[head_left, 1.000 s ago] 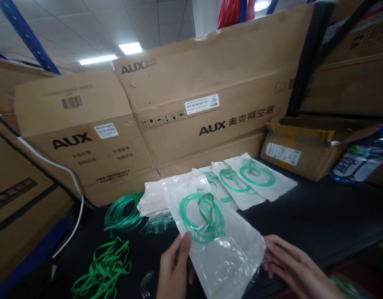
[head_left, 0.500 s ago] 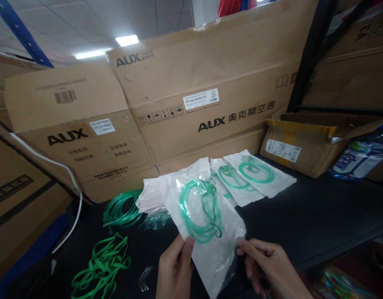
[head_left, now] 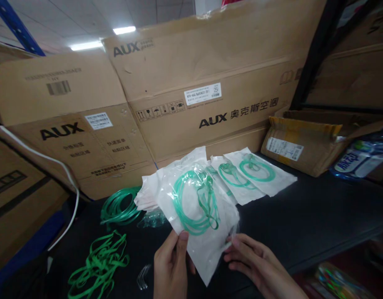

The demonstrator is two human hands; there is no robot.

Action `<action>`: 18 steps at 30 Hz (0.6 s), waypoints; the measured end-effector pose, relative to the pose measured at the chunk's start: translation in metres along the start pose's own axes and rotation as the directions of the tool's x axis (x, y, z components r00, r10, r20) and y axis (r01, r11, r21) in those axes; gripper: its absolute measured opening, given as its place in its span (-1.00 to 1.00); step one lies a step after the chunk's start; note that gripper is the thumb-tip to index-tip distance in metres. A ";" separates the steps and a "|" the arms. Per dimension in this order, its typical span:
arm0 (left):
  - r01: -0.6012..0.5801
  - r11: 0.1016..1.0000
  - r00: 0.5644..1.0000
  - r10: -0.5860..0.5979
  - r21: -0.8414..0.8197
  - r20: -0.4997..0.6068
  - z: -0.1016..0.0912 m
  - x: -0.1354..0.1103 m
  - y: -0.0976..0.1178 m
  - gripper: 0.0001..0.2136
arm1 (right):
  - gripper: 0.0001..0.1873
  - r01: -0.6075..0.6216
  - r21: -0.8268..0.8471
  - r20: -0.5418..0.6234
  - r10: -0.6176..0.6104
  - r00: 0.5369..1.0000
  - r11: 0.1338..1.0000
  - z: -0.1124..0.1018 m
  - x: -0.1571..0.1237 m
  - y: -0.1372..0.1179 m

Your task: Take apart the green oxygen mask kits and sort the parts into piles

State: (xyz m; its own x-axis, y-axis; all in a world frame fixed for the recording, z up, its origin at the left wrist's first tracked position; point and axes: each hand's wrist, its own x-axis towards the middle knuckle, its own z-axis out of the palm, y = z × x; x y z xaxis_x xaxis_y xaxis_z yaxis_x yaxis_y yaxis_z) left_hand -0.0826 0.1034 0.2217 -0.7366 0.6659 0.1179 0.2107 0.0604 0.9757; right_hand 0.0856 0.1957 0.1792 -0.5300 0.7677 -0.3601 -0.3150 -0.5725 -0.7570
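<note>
My left hand pinches the lower left edge of a white pouch with a clear front, thumb on top. Inside the pouch lie coiled green tubing and a green strap. On the other side, my right hand is closed with its thumb and fingers on the pouch's lower right edge. Held tilted above the black table, the pouch overlaps a stack of white pouches. Two more filled pouches, a nearer one and a farther one, lie flat beyond it.
Left on the table are a coil of green tubing, a tangle of green straps, some clear plastic pieces and thin metal strips. Large cartons stand behind. An open box and a blue-labelled bottle are at right.
Both hands have shifted slightly left and the pouch is raised a little, with its bottom corner higher. My right hand has come closer to the left one. The camera view has shifted slightly.
</note>
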 end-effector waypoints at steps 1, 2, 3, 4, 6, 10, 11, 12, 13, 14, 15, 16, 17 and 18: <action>0.001 1.000 1.000 -0.001 -0.001 -0.004 0.000 0.000 0.000 -0.48 | -0.57 0.014 0.006 0.010 -0.014 1.000 1.000 0.000 0.001 0.001; 0.006 1.000 1.000 -0.006 -0.006 -0.012 -0.001 0.000 -0.001 -0.48 | -0.58 0.032 0.008 0.018 -0.032 0.999 0.999 -0.001 0.003 0.002; 0.014 1.000 1.000 -0.014 -0.015 -0.022 -0.001 0.000 -0.001 -0.48 | -0.57 0.049 0.007 0.021 -0.049 0.999 0.999 -0.003 0.004 0.003; 0.025 0.999 0.999 -0.026 -0.031 -0.031 -0.002 0.000 -0.001 -0.47 | -0.57 0.069 0.010 0.018 -0.069 0.997 0.998 -0.005 0.004 0.004; 0.060 0.995 0.997 -0.063 -0.080 -0.035 -0.005 0.002 -0.003 -0.47 | -0.59 0.121 0.039 -0.002 -0.121 0.993 0.992 -0.007 0.002 0.004; 0.146 0.973 0.989 -0.141 -0.178 0.036 -0.007 0.006 -0.007 -0.43 | -0.67 0.129 0.145 -0.015 -0.128 0.992 0.981 0.001 -0.005 0.001; 0.154 0.970 0.988 -0.148 -0.190 0.047 -0.007 0.006 -0.008 -0.42 | -0.65 0.090 0.171 0.002 -0.092 0.996 0.981 0.004 -0.005 0.001; 0.156 0.968 0.988 -0.148 -0.198 0.052 -0.006 0.006 -0.008 -0.42 | -0.62 0.051 0.192 0.015 -0.055 0.998 0.980 0.008 -0.004 0.002; 0.153 0.967 0.988 -0.145 -0.203 0.052 -0.005 0.006 -0.009 -0.43 | -0.59 0.023 0.205 0.022 -0.028 0.999 0.979 0.010 -0.003 0.004; 0.147 0.967 0.989 -0.139 -0.206 0.053 -0.003 0.006 -0.009 -0.44 | -0.55 0.010 0.208 0.022 -0.015 1.000 0.978 0.013 0.000 0.006; 0.142 0.968 0.989 -0.132 -0.209 0.061 -0.002 0.005 -0.009 -0.44 | -0.52 0.010 0.202 0.017 -0.014 1.000 0.979 0.014 0.003 0.009; 0.141 0.967 0.988 -0.126 -0.210 0.085 -0.002 0.005 -0.009 -0.44 | -0.50 0.017 0.182 0.013 -0.020 1.000 0.983 0.015 0.006 0.012; 0.143 0.967 0.986 -0.121 -0.212 0.114 -0.001 0.005 -0.008 -0.44 | -0.51 0.026 0.151 0.017 -0.029 0.999 0.988 0.016 0.010 0.015; 0.146 0.966 0.983 -0.116 -0.215 0.143 -0.002 0.006 -0.008 -0.44 | -0.53 0.030 0.115 0.026 -0.034 0.999 0.993 0.017 0.013 0.017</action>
State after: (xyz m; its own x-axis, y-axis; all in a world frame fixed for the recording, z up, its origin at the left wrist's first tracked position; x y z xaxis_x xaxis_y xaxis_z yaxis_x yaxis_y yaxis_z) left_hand -0.0897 0.1054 0.2148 -0.6564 0.7541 -0.0242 -0.0421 -0.0046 0.9991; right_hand 0.0600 0.1908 0.1708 -0.5393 0.7788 -0.3202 -0.4193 -0.5781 -0.7000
